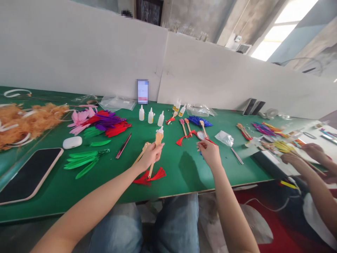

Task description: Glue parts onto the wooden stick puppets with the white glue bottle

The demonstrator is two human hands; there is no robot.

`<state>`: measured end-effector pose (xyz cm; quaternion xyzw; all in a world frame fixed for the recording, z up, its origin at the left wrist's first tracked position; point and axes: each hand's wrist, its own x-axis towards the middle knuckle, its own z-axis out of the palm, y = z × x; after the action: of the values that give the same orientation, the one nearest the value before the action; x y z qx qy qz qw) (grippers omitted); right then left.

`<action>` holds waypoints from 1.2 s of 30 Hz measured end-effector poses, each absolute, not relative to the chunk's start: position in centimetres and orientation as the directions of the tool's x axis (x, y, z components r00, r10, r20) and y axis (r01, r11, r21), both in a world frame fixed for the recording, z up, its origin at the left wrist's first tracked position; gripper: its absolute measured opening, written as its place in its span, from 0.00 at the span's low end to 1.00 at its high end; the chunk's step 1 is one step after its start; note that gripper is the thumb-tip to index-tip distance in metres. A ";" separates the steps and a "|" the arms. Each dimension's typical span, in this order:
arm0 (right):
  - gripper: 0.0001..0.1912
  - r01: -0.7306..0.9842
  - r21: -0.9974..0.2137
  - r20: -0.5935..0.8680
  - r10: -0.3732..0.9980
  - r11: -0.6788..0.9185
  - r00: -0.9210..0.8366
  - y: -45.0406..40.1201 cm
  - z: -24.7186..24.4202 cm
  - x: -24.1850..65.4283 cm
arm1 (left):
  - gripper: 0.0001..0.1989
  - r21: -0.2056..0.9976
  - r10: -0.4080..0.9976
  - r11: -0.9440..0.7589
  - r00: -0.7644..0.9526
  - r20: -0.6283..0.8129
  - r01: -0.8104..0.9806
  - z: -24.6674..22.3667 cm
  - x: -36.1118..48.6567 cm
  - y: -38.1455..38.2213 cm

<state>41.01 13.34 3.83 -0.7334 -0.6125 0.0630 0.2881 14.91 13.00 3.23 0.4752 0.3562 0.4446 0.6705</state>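
My left hand (150,156) is closed around a wooden stick with a broad carved head (159,138), held upright over the green table. Red tassels (150,176) lie below that hand, and a second wooden stick (142,153) rests just beside it. The nozzle of a white bottle shows right behind the carved head. My right hand (210,151) has its fingers pinched together low over the table, beside a small round dish (201,135). What those fingers hold, if anything, is too small to make out. More tasselled sticks (183,127) lie beyond it, near blue feathers (200,121).
Several white squeeze bottles (151,116) stand behind my left hand. Green feathers (81,161), tweezers (123,145) and a large phone (28,174) lie leftward. A lit phone (143,92) leans on the white partition. At right, another person's hands (292,160) work beside a dark box (273,163).
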 end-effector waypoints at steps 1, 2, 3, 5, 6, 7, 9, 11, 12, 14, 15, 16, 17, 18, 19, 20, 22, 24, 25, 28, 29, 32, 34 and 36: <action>0.11 0.865 -0.490 0.257 0.930 -0.109 0.262 13.0 3.6 41.6 | 0.19 0.957 0.940 0.142 0.338 -0.049 -0.255 3.4 14.8 13.0; 0.14 0.873 -0.466 0.249 0.926 -0.144 0.285 12.7 3.5 42.1 | 0.19 0.959 0.942 0.137 0.333 -0.049 -0.248 3.5 14.8 13.0; 0.16 0.886 -0.425 0.238 0.922 -0.182 0.304 12.5 3.4 42.5 | 0.19 0.961 0.941 0.139 0.335 -0.053 -0.238 3.5 14.8 13.1; 0.19 0.916 -0.321 0.214 0.923 -0.242 0.319 12.2 3.4 43.2 | 0.19 0.965 0.936 0.149 0.345 -0.067 -0.217 3.6 14.8 13.1; 0.19 0.927 -0.273 0.204 0.927 -0.256 0.316 12.1 3.4 43.4 | 0.19 0.966 0.934 0.153 0.351 -0.072 -0.209 3.5 14.8 13.1; 0.18 0.936 -0.240 0.197 0.931 -0.258 0.307 12.0 3.4 43.6 | 0.19 0.966 0.932 0.156 0.355 -0.075 -0.204 3.5 14.8 13.1; 0.16 0.942 -0.223 0.193 0.936 -0.249 0.294 11.9 3.5 43.9 | 0.18 0.967 0.930 0.157 0.358 -0.077 -0.200 3.3 14.8 13.1; 0.17 0.940 -0.223 0.197 0.932 -0.260 0.304 11.7 3.7 44.0 | 0.17 0.968 0.932 0.156 0.354 -0.077 -0.198 3.2 14.7 13.1; 0.17 0.936 -0.225 0.204 0.926 -0.270 0.316 11.6 3.8 44.0 | 0.17 0.968 0.933 0.156 0.352 -0.079 -0.197 3.1 14.7 13.2; 0.18 0.925 -0.240 0.228 0.909 -0.295 0.349 11.5 4.2 44.1 | 0.17 0.968 0.931 0.163 0.355 -0.086 -0.193 2.9 14.6 13.3; 0.17 0.918 -0.250 0.243 0.898 -0.307 0.366 11.4 4.5 44.1 | 0.18 0.967 0.928 0.168 0.361 -0.090 -0.191 2.9 14.6 13.4; 0.17 0.913 -0.255 0.262 0.886 -0.318 0.382 11.3 4.8 43.9 | 0.18 0.966 0.925 0.174 0.369 -0.094 -0.190 2.8 14.6 13.4; 0.17 0.907 -0.276 0.281 0.876 -0.318 0.392 11.2 5.0 43.7 | 0.18 0.966 0.921 0.177 0.378 -0.094 -0.189 2.8 14.7 13.5; 0.18 0.898 -0.327 0.291 0.873 -0.295 0.392 11.0 5.3 43.2 | 0.18 0.966 0.918 0.177 0.386 -0.092 -0.191 2.7 14.7 13.5; 0.19 0.877 -0.411 0.278 0.882 -0.249 0.380 10.8 5.4 42.4 | 0.19 0.965 0.915 0.174 0.395 -0.085 -0.196 2.7 14.7 13.4; 0.22 0.832 -0.524 0.244 0.905 -0.180 0.349 10.5 5.4 41.3 | 0.19 0.965 0.910 0.170 0.408 -0.076 -0.200 2.7 14.7 13.3; 0.27 0.615 -0.788 0.083 0.981 -0.042 0.173 9.8 5.2 38.2 | 0.20 0.965 0.889 0.167 0.454 -0.058 -0.203 2.7 14.8 12.9; 0.28 0.321 -0.947 -0.049 0.990 -0.004 -0.133 8.8 4.7 34.5 | 0.20 0.966 0.868 0.158 0.495 -0.038 -0.203 2.9 14.8 12.4; 0.30 0.176 -0.984 -0.071 0.967 -0.028 -0.243 8.3 4.4 32.6 | 0.19 0.970 0.860 0.148 0.509 -0.030 -0.192 3.0 14.8 12.2; 0.38 -0.059 -0.988 -0.118 0.940 -0.144 -0.321 7.0 3.3 28.2 | 0.15 0.990 0.863 0.054 0.505 0.019 -0.130 3.7 14.5 12.1; 0.38 -0.077 -0.980 -0.151 0.934 -0.185 -0.324 6.7 3.0 27.3 | 0.13 0.994 0.868 0.015 0.496 0.039 -0.105 3.9 14.3 12.2; 0.29 -0.065 -0.970 -0.207 0.932 -0.236 -0.297 6.2 2.3 26.0 | 0.12 0.997 0.882 -0.043 0.467 0.068 -0.065 4.4 13.7 12.9; 0.26 -0.064 -0.975 -0.193 0.958 -0.211 -0.213 6.0 2.0 25.8 | 0.17 0.997 0.891 -0.037 0.450 0.060 -0.060 4.6 13.4 13.4; 0.26 -0.056 -0.980 -0.179 0.973 -0.188 -0.143 5.7 1.8 25.6 | 0.23 0.996 0.902 -0.030 0.427 0.063 -0.084 4.6 13.3 13.7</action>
<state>25.61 5.70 1.84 -0.4909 -0.4671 0.5943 0.4331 13.27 13.73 4.58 0.5901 0.3464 0.4082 0.6043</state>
